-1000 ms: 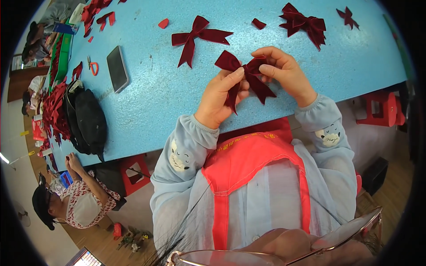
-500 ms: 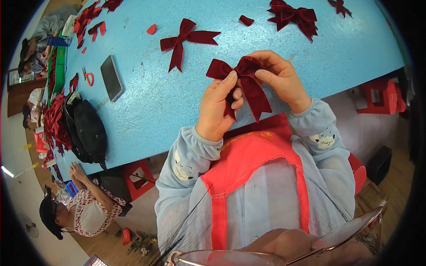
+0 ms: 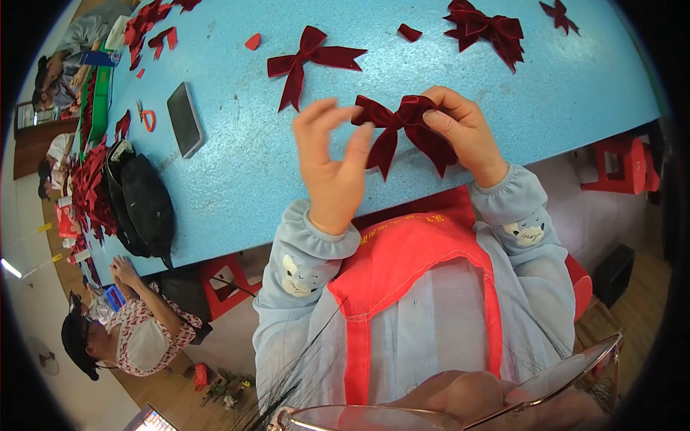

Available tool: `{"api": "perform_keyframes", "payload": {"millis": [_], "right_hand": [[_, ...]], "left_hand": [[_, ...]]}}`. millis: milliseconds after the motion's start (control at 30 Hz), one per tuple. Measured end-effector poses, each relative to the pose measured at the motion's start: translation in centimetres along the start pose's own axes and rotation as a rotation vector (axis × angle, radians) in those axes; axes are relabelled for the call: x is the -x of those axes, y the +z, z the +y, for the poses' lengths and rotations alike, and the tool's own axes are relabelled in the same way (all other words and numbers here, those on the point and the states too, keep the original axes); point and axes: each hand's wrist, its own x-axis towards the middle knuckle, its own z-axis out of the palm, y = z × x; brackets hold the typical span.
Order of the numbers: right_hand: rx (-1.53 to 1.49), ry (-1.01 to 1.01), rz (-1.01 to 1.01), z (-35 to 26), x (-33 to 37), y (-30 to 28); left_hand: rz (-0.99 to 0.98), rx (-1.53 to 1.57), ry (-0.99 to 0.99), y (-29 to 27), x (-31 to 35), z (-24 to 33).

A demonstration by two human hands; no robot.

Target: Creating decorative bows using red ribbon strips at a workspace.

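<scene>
A dark red velvet bow (image 3: 404,129) with two notched tails hangs over the near side of the blue table. My right hand (image 3: 466,129) pinches its right loop between thumb and fingers. Just left of the bow is my left hand (image 3: 332,161), raised with fingers apart and slightly blurred; its fingertips are close to the left loop, and whether they touch it I cannot tell. Beyond my hands, a second velvet bow (image 3: 310,59) lies flat on the table. A pile of finished-looking bows (image 3: 489,32) rests farther back to the right.
The blue table (image 3: 237,194) holds a phone (image 3: 185,118), orange-handled scissors (image 3: 147,119), a black pouch (image 3: 140,205) and a heap of red ribbon pieces (image 3: 90,190) at left. Velvet scraps (image 3: 410,32) lie farther back. Another person (image 3: 144,323) sits at the left; a red stool (image 3: 618,165) stands at right.
My left hand has let go of the bow and moved left and up, its fingers spreading. The right hand keeps its pinch, and the bow's tails now hang farther apart.
</scene>
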Motion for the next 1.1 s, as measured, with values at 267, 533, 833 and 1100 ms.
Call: {"api": "perform_keyframes", "payload": {"millis": [267,533,833,1100], "right_hand": [[0.016,0.001,-0.093,-0.3,0.2,0.3],[-0.014,-0.01,-0.139,-0.4,0.1,0.8],[0.031,0.044,-0.171,0.0,0.0,0.2],[0.342,-0.005,-0.169,0.4,0.0,0.3]], "left_hand": [[-0.207,0.011,-0.035,1.4,-0.1,1.6],[-0.328,0.257,-0.38,1.3,-0.7,0.6],[-0.183,0.809,-0.809,2.3,-0.2,0.9],[-0.239,1.063,-0.964,2.0,-0.3,-0.1]]}}
